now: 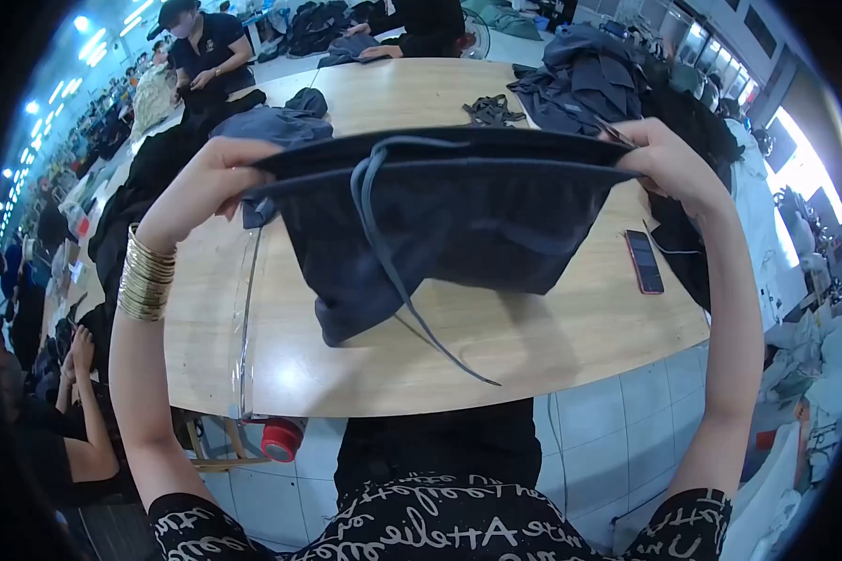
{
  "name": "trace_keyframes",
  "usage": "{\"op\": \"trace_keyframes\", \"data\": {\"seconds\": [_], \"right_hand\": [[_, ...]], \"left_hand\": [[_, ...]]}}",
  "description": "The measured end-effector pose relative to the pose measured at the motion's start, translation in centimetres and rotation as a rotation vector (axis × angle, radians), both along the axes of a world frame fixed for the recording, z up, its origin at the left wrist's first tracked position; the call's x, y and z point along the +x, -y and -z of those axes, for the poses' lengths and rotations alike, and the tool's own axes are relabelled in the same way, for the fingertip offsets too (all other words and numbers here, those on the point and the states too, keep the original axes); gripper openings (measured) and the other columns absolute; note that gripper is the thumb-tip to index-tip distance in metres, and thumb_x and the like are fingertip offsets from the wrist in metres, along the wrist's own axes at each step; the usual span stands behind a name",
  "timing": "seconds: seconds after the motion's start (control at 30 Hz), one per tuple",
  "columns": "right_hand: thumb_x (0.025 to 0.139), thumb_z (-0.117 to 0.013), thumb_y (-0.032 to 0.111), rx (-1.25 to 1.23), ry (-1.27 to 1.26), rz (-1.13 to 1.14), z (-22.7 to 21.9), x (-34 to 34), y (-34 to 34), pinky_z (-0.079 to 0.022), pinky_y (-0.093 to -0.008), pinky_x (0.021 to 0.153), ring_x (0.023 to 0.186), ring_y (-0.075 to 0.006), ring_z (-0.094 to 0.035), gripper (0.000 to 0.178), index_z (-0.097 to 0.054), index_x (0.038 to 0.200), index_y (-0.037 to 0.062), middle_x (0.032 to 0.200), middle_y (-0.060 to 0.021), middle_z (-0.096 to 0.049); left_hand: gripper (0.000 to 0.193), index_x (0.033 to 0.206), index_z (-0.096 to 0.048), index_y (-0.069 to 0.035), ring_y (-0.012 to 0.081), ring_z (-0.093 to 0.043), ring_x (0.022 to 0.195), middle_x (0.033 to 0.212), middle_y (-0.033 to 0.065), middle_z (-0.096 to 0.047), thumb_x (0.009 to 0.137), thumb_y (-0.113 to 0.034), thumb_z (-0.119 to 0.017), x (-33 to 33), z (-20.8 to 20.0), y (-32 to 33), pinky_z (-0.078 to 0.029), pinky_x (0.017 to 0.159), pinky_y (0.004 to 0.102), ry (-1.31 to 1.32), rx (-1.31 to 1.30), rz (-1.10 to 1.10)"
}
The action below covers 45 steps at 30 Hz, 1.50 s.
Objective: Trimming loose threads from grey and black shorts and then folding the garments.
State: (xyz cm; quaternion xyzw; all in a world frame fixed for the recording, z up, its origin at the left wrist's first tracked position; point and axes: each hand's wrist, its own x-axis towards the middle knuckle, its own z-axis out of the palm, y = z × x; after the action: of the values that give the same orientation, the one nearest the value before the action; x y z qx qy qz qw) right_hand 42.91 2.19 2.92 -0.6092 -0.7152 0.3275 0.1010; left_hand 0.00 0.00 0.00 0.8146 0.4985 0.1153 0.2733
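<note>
A pair of dark navy shorts (pixel 440 224) is stretched by its waistband above the table, legs hanging down. My left hand (pixel 234 173) is closed on one end of the waistband, with gold bangles around that wrist. At the other end my right hand (pixel 669 164) grips the waistband too. A small dark pointed tool (pixel 616 136) shows at the right hand's fingers; its kind is hard to make out. From the front of the waistband a grey-blue drawstring (pixel 384 234) dangles, its tip low over the tabletop.
The pale wooden table (pixel 421 93) has a seam at left. A phone (pixel 644 262) lies at right, a bundle of dark straps (pixel 494 110) at the back. Garment piles (pixel 585 79) flank the far side. A red-capped object (pixel 281 438) is below the front edge. Other people work behind and at left.
</note>
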Motion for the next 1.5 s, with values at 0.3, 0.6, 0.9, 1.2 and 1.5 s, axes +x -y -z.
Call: {"op": "trace_keyframes", "data": {"seconds": [0.3, 0.6, 0.9, 1.2, 1.5], "right_hand": [[0.069, -0.048, -0.001, 0.552, -0.113, -0.222, -1.2, -4.0, 5.7, -0.039, -0.0254, 0.066, 0.069, -0.0105, -0.048, 0.017, -0.059, 0.083, -0.0020, 0.068, -0.0044, -0.053], [0.060, -0.054, 0.003, 0.221, -0.063, -0.109, -1.1, 4.6, 8.1, -0.036, -0.0246, 0.058, 0.062, -0.0091, -0.046, 0.016, -0.057, 0.075, -0.0027, 0.063, -0.0015, -0.050], [0.076, -0.063, 0.037, 0.657, -0.584, 0.193, -3.4, 4.0, 2.7, -0.028, -0.0136, 0.039, 0.051, -0.0001, -0.048, 0.050, -0.052, 0.113, 0.0045, 0.070, 0.0042, -0.054], [0.067, -0.071, 0.036, 0.178, -0.339, -0.013, 15.1, -11.5, -13.0, -0.039, -0.0292, 0.055, 0.065, -0.0148, -0.054, 0.047, -0.060, 0.107, 0.0135, 0.088, -0.0059, -0.059], [0.080, -0.062, 0.015, 0.668, 0.023, -0.043, 30.4, -14.5, 0.0, -0.049, -0.0361, 0.055, 0.063, -0.0259, -0.060, 0.025, -0.060, 0.105, 0.0149, 0.080, -0.0088, -0.052]], "left_hand": [[0.038, 0.111, -0.057, -0.006, 0.0053, -0.058, 0.076, 0.105, 0.0041, -0.059, 0.079, 0.007, -0.042, 7.7, 1.5, 4.2, -0.047, 0.061, 0.0154, 0.178, 0.540, 0.193], [0.029, 0.097, -0.063, 0.006, 0.0185, -0.067, 0.060, 0.082, 0.0113, -0.066, 0.075, 0.003, -0.045, 2.3, 1.4, 7.7, -0.050, 0.050, 0.0204, 0.482, -0.287, -0.152], [0.027, 0.109, -0.055, 0.005, 0.0148, -0.061, 0.081, 0.091, 0.0063, -0.061, 0.083, -0.003, -0.056, 1.7, -0.1, 7.8, -0.049, 0.079, 0.0264, 0.995, -0.139, -0.136], [0.047, 0.107, -0.050, -0.001, 0.0181, -0.059, 0.050, 0.077, 0.0085, -0.058, 0.089, -0.045, -0.045, -2.6, 20.1, -1.0, -0.049, 0.044, 0.0259, 0.555, -0.953, -0.564], [0.027, 0.114, -0.059, -0.006, 0.0269, -0.056, 0.105, 0.111, 0.0106, -0.061, 0.088, -0.012, -0.055, 5.4, 21.7, 2.4, -0.044, 0.089, 0.0358, 0.295, 0.409, -0.281]]}}
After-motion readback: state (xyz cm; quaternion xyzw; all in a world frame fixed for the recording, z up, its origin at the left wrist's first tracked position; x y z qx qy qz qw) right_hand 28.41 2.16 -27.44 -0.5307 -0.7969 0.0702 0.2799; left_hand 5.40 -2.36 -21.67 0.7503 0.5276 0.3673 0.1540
